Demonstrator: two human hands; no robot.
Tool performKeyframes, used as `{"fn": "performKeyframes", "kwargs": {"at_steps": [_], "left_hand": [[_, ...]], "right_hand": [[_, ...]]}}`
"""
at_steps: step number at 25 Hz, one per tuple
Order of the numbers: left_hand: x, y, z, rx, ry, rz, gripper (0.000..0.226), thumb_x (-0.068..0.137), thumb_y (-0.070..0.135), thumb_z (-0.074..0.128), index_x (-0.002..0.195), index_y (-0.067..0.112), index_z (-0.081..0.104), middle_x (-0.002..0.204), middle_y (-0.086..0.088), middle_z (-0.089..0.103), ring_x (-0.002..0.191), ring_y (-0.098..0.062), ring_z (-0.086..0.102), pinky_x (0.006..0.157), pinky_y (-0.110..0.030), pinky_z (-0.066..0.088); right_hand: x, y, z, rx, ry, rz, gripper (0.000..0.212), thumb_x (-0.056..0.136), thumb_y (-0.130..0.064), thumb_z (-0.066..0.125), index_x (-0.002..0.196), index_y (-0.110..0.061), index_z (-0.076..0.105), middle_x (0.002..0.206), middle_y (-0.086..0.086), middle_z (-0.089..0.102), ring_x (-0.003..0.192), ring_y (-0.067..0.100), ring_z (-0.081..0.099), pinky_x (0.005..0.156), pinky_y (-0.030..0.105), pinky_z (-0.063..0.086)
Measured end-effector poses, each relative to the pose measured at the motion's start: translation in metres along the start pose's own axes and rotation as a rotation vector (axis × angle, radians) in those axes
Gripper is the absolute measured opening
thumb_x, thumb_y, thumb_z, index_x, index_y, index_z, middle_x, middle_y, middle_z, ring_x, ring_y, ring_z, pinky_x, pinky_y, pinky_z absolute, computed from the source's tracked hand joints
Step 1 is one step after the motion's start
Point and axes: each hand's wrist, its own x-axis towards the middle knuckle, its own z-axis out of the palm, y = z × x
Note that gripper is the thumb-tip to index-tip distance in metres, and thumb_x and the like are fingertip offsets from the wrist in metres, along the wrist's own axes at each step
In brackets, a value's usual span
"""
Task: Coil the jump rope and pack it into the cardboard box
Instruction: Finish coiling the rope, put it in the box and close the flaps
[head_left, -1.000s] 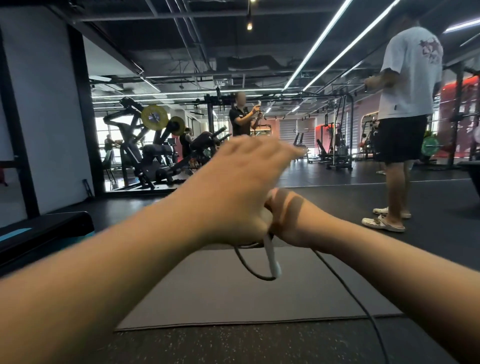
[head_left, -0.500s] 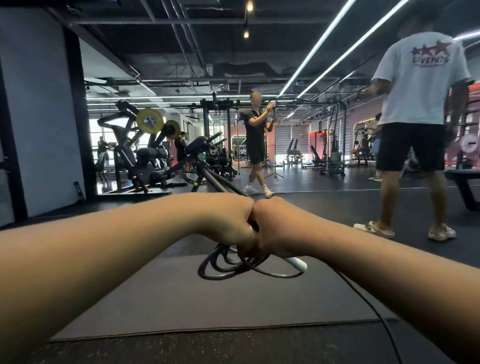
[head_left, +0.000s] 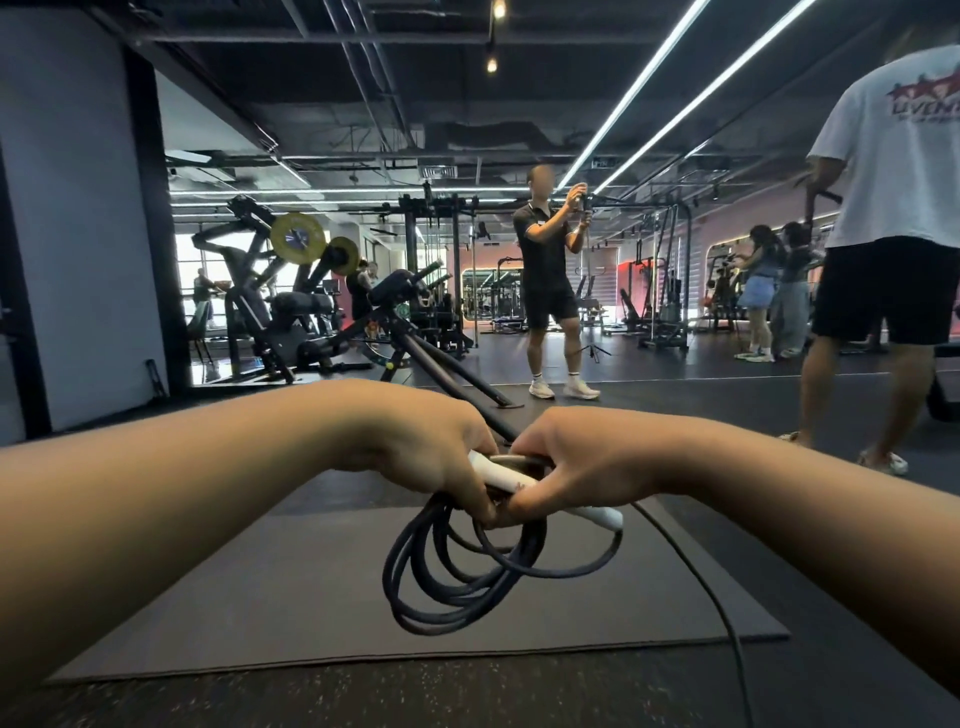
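The black jump rope (head_left: 457, 582) hangs in several loose loops below my two hands, held out in front of me at chest height. Its white handle (head_left: 597, 514) runs across between the hands and sticks out on the right. My left hand (head_left: 431, 447) grips the top of the loops and the handle's left end. My right hand (head_left: 576, 462) is closed on the handle and the cord right beside it, knuckles almost touching. One free strand of cord (head_left: 722, 613) trails from the right hand down toward the bottom edge. No cardboard box is in view.
A grey floor mat (head_left: 291, 587) lies under my hands on dark speckled gym flooring. A person in a white shirt (head_left: 893, 234) stands close at the right. Another person in black (head_left: 550, 280) stands ahead. A black angled bar frame (head_left: 441, 364) and weight machines (head_left: 280, 301) stand at left.
My left hand came down from in front of the right hand and closed on the rope. The hanging cord has grown from one loop to several. The view has tilted down slightly.
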Motion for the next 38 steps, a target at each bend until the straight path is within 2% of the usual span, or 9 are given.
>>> {"fn": "performKeyframes", "kwargs": {"at_steps": [8, 13, 18, 22, 25, 28, 31, 35, 38], "left_hand": [[-0.002, -0.019, 0.003, -0.376, -0.130, 0.084, 0.056, 0.087, 0.064, 0.058, 0.097, 0.010, 0.068, 0.085, -0.004, 0.057, 0.076, -0.019, 0.043, 0.067, -0.029, 0.034], [-0.002, -0.033, 0.001, -0.483, -0.096, 0.123, 0.035, 0.088, 0.056, 0.061, 0.084, 0.021, 0.066, 0.070, 0.007, 0.056, 0.064, -0.009, 0.043, 0.060, -0.024, 0.032], [-0.017, -0.084, -0.005, -0.521, 0.056, 0.053, 0.051, 0.080, 0.062, 0.068, 0.091, 0.012, 0.069, 0.071, 0.003, 0.054, 0.064, -0.011, 0.043, 0.060, -0.025, 0.034], [-0.025, -0.097, 0.013, -1.135, 0.479, 0.048, 0.057, 0.056, 0.063, 0.084, 0.084, 0.014, 0.078, 0.070, 0.002, 0.063, 0.063, -0.012, 0.056, 0.062, -0.025, 0.048], [-0.017, -0.076, 0.038, -1.580, 0.577, 0.147, 0.032, 0.077, 0.044, 0.071, 0.088, 0.014, 0.070, 0.070, 0.001, 0.060, 0.068, -0.017, 0.051, 0.083, -0.036, 0.037], [-0.001, -0.056, 0.052, -1.882, 0.635, 0.135, 0.027, 0.083, 0.040, 0.071, 0.078, 0.014, 0.065, 0.069, -0.001, 0.057, 0.065, -0.015, 0.052, 0.081, -0.033, 0.044], [0.015, -0.040, 0.056, -2.021, 0.751, 0.131, 0.028, 0.088, 0.040, 0.068, 0.074, 0.016, 0.063, 0.060, 0.001, 0.058, 0.055, -0.009, 0.057, 0.065, -0.026, 0.051], [0.033, -0.024, 0.063, -2.074, 0.805, 0.128, 0.028, 0.089, 0.030, 0.070, 0.106, 0.008, 0.068, 0.094, -0.015, 0.072, 0.077, -0.022, 0.068, 0.077, -0.032, 0.052], [0.039, -0.014, 0.062, -2.133, 0.822, 0.083, 0.031, 0.087, 0.030, 0.071, 0.104, 0.004, 0.070, 0.087, -0.013, 0.075, 0.076, -0.026, 0.070, 0.077, -0.036, 0.056]], "right_hand": [[0.000, 0.011, -0.006, 0.047, 0.129, -0.091, 0.044, 0.076, -0.054, 0.079, 0.103, -0.027, 0.057, 0.092, -0.005, 0.067, 0.075, 0.010, 0.057, 0.065, 0.028, 0.046], [-0.002, 0.019, -0.012, 0.051, 0.185, -0.122, 0.047, 0.074, -0.068, 0.073, 0.089, -0.024, 0.065, 0.068, -0.005, 0.062, 0.057, 0.004, 0.050, 0.058, 0.024, 0.040], [-0.018, 0.059, -0.022, 0.374, 0.274, 0.071, 0.054, 0.083, -0.069, 0.062, 0.069, -0.017, 0.063, 0.059, -0.001, 0.049, 0.047, 0.014, 0.040, 0.044, 0.024, 0.032], [-0.018, 0.073, -0.006, 0.765, 0.411, 0.086, 0.039, 0.093, -0.050, 0.063, 0.074, -0.017, 0.058, 0.056, 0.001, 0.037, 0.044, 0.015, 0.028, 0.043, 0.024, 0.023], [0.002, 0.060, 0.023, 1.123, 0.375, 0.032, 0.022, 0.100, -0.034, 0.057, 0.091, -0.015, 0.064, 0.062, -0.002, 0.034, 0.052, 0.013, 0.024, 0.054, 0.031, 0.013], [0.020, 0.041, 0.054, 1.355, 0.313, -0.032, 0.023, 0.095, -0.006, 0.054, 0.084, -0.019, 0.070, 0.066, 0.000, 0.038, 0.055, 0.013, 0.026, 0.063, 0.038, 0.008], [0.026, 0.027, 0.069, 1.473, 0.280, -0.179, 0.036, 0.071, 0.009, 0.055, 0.101, -0.010, 0.059, 0.077, 0.004, 0.046, 0.061, 0.013, 0.033, 0.059, 0.035, 0.014], [0.031, -0.005, 0.066, 1.422, 0.288, -0.410, 0.032, 0.086, 0.000, 0.070, 0.115, -0.010, 0.064, 0.085, -0.004, 0.067, 0.068, 0.003, 0.053, 0.057, 0.020, 0.031], [0.040, -0.028, 0.071, 1.417, 0.458, -0.298, 0.030, 0.087, -0.021, 0.073, 0.115, -0.013, 0.068, 0.088, -0.004, 0.077, 0.071, -0.002, 0.067, 0.056, 0.012, 0.047]]}}
